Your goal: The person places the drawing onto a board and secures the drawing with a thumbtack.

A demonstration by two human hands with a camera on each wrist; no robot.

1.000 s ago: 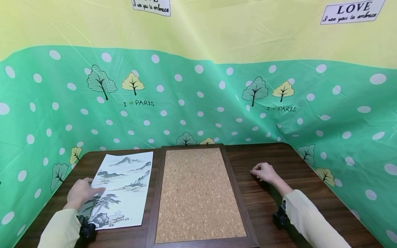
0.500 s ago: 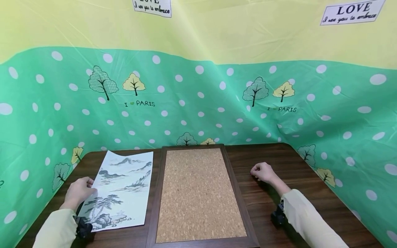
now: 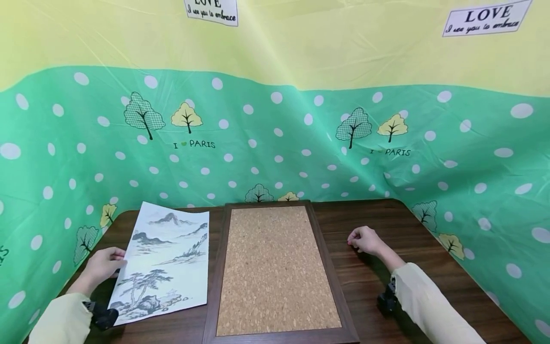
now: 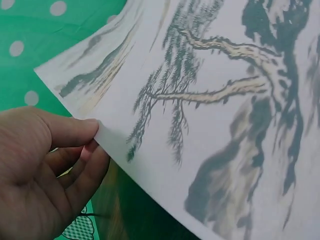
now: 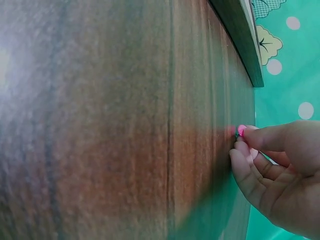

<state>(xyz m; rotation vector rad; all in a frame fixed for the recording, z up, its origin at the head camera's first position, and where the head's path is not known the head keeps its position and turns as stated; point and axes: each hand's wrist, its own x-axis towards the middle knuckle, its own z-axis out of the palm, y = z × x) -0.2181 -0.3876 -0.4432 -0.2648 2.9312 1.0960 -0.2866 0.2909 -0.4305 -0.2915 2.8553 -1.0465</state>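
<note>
A sheet of paper (image 3: pixel 167 258) printed with an ink landscape of mountains and pines is on the left side of the table. My left hand (image 3: pixel 100 267) pinches its left edge between thumb and fingers. That edge is raised and the sheet bends slightly, as the left wrist view shows. Over the table's right part, my right hand (image 3: pixel 365 240) pinches a small pink push pin (image 5: pixel 242 130) at its fingertips, close to the wood; the fingers cover most of the pin. Between the hands lies a cork board (image 3: pixel 275 272) in a dark brown frame.
The dark wooden table (image 3: pixel 339 215) ends at a green and yellow patterned cloth (image 3: pixel 275 138) hanging behind and at both sides. The sheet's right edge is right at the board's left frame side. Black wrist cameras (image 3: pixel 388 298) sit under both sleeves.
My left thumb has drawn back from the sheet's face to its left edge, and that side has come up off the table. The right hand has stayed almost in place.
</note>
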